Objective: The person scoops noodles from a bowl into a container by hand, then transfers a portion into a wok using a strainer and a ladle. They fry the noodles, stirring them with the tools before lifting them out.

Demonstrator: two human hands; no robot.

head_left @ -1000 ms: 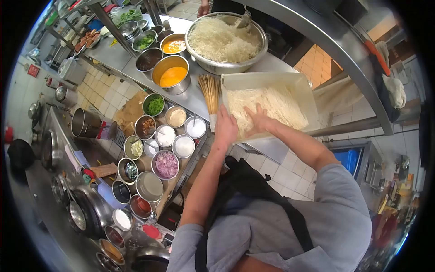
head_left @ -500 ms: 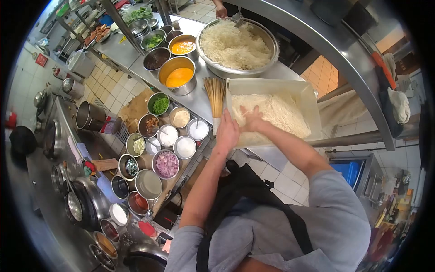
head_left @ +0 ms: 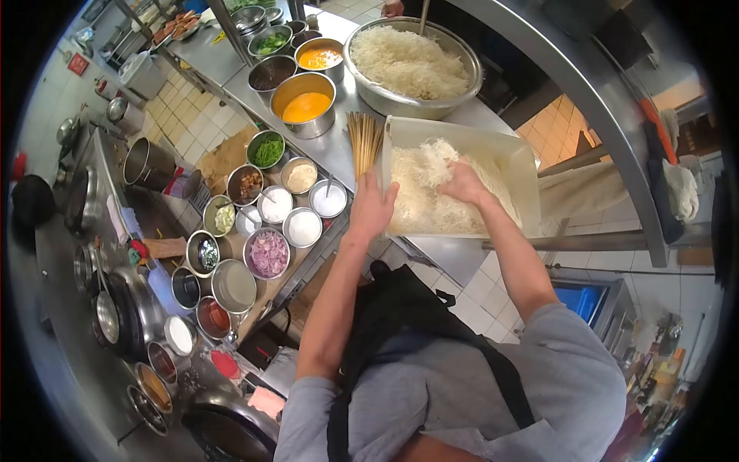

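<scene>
A whitish plastic bin (head_left: 523,165) holds a heap of pale, thin strands that look like rice noodles (head_left: 416,212). Inside it, my right hand (head_left: 465,183) is closed on a clump of these noodles, lifted a little above the heap. My left hand (head_left: 372,209) grips the bin's left wall, its thumb over the rim and its other fingers outside, partly hidden. Just beyond those fingers, a bamboo whisk (head_left: 365,146) of thin sticks lies against the bin.
Behind the bin stands a large metal bowl (head_left: 358,85) of similar white food; another person's hand (head_left: 392,8) is at its far side. Pots of orange liquid (head_left: 306,105) stand left. Several seasoning tubs, including chopped red onion (head_left: 269,254), fill the lower counter. A steel shelf edge (head_left: 570,85) arches at right.
My right hand has moved right inside the bin and gathered up a clump of noodles. My left hand stays at the bin's left wall. The view has shifted slightly.
</scene>
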